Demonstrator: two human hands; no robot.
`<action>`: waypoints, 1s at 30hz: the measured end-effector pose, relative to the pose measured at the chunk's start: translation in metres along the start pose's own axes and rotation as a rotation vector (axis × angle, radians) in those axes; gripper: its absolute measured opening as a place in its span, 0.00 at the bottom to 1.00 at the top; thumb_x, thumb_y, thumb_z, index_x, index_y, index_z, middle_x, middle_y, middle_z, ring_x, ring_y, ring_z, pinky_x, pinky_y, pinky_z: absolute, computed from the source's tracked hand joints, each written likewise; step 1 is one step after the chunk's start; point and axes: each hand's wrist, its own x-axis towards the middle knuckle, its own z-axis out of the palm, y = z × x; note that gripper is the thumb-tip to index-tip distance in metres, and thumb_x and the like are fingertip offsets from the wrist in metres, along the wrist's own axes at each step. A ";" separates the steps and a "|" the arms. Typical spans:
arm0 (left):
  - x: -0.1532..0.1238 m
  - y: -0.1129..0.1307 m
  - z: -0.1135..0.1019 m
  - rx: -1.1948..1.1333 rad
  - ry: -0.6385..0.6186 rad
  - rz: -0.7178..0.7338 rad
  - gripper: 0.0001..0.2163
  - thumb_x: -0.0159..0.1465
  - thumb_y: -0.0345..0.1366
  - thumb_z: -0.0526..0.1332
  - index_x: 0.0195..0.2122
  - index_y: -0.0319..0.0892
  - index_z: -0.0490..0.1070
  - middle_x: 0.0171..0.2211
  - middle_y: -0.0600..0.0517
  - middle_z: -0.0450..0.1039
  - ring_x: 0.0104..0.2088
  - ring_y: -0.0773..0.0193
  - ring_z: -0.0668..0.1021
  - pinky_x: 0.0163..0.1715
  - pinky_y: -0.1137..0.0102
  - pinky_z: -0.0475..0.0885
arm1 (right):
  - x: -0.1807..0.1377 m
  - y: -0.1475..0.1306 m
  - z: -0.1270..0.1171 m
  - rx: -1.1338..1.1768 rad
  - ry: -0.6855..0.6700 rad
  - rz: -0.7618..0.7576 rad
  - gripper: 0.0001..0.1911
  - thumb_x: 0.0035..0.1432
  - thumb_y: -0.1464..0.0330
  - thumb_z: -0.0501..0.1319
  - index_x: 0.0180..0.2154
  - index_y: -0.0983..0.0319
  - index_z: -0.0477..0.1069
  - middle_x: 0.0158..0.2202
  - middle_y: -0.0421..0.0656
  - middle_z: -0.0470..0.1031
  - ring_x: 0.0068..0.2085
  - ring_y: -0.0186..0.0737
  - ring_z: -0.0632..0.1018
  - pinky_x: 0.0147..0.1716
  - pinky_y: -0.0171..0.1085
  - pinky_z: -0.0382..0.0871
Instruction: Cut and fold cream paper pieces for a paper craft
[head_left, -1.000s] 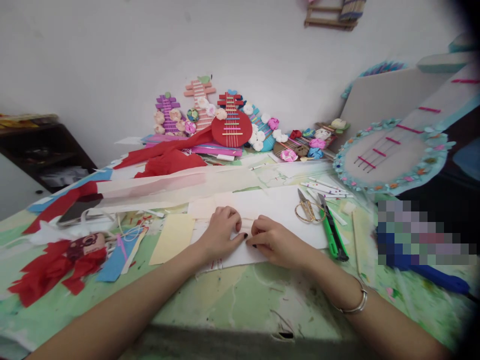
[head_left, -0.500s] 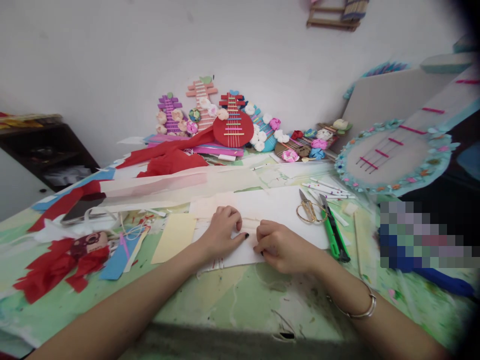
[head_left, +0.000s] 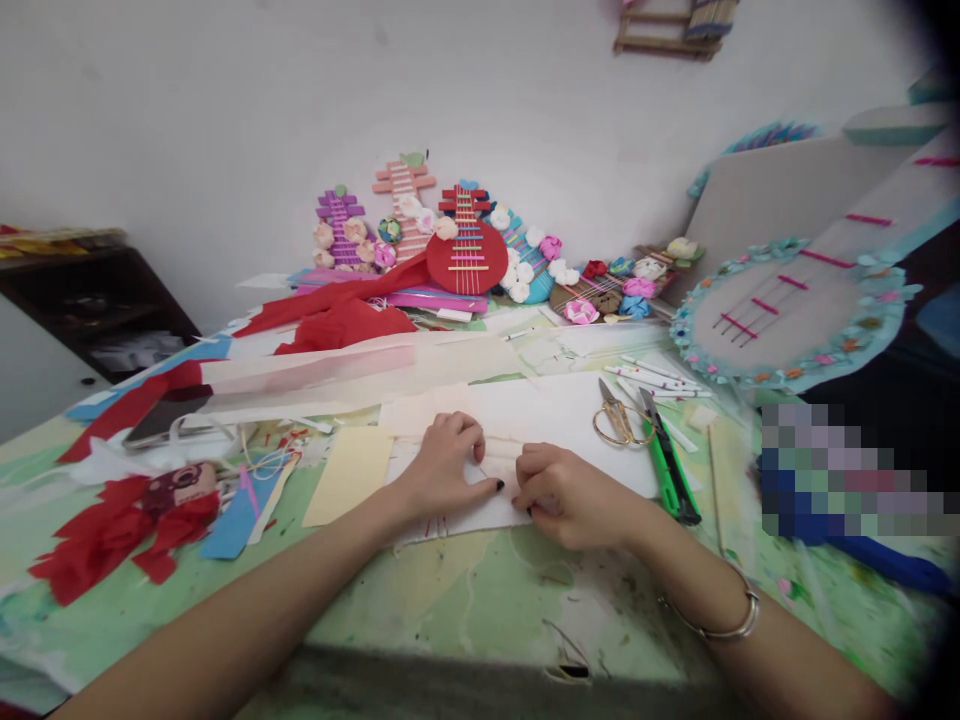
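Note:
A white sheet lies on the table under both hands, with a pale cream strip across its middle. My left hand rests on the sheet with bent fingers, its dark-nailed thumb stretched to the right and apart from the index finger. Close by on the right, my right hand is closed in a pinch low over the sheet. Whatever sits between its fingertips is too small or hidden to make out. A yellow paper piece lies left of the left hand. Gold-handled scissors and a green utility knife lie to the right.
Several small decorated toy lutes stand along the wall. A large blue-edged lute leans at the right, above a blue-handled object. Red crepe paper and blue strips lie left. Patterned paper sticks lie behind the scissors.
My right hand has shifted slightly right, the bracelet arm with it. My left thumb reaches a little further right. The other things stay where they were.

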 end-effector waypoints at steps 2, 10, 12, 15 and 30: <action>0.000 0.001 0.000 0.004 -0.014 -0.009 0.12 0.48 0.39 0.64 0.27 0.42 0.61 0.38 0.49 0.62 0.41 0.55 0.64 0.43 0.60 0.62 | 0.000 0.000 0.000 -0.001 0.001 0.000 0.10 0.40 0.81 0.53 0.20 0.64 0.70 0.24 0.42 0.65 0.31 0.35 0.65 0.32 0.34 0.58; 0.004 0.000 0.002 -0.025 -0.019 -0.074 0.06 0.50 0.31 0.60 0.26 0.42 0.61 0.37 0.49 0.63 0.42 0.55 0.64 0.44 0.59 0.63 | 0.000 -0.001 0.001 -0.011 -0.006 0.002 0.10 0.40 0.81 0.53 0.19 0.64 0.69 0.24 0.42 0.65 0.31 0.36 0.65 0.32 0.34 0.59; 0.004 -0.001 0.002 -0.035 -0.013 -0.076 0.05 0.50 0.29 0.59 0.26 0.42 0.62 0.37 0.49 0.64 0.42 0.55 0.64 0.44 0.59 0.62 | 0.000 0.000 0.001 -0.014 -0.010 0.003 0.10 0.40 0.81 0.53 0.19 0.64 0.69 0.24 0.42 0.64 0.30 0.35 0.65 0.32 0.34 0.59; 0.005 -0.004 0.002 -0.053 -0.011 -0.081 0.05 0.49 0.27 0.58 0.26 0.42 0.62 0.37 0.50 0.64 0.42 0.56 0.65 0.45 0.60 0.62 | 0.000 0.000 0.000 -0.016 -0.015 0.003 0.09 0.40 0.81 0.53 0.18 0.64 0.68 0.24 0.41 0.64 0.30 0.35 0.64 0.32 0.34 0.59; 0.002 -0.006 0.003 -0.058 0.102 -0.002 0.10 0.47 0.20 0.52 0.26 0.42 0.61 0.36 0.50 0.66 0.42 0.58 0.66 0.45 0.61 0.62 | -0.002 0.003 -0.005 0.072 0.059 0.042 0.14 0.46 0.81 0.54 0.30 0.64 0.75 0.29 0.43 0.70 0.33 0.35 0.69 0.34 0.33 0.63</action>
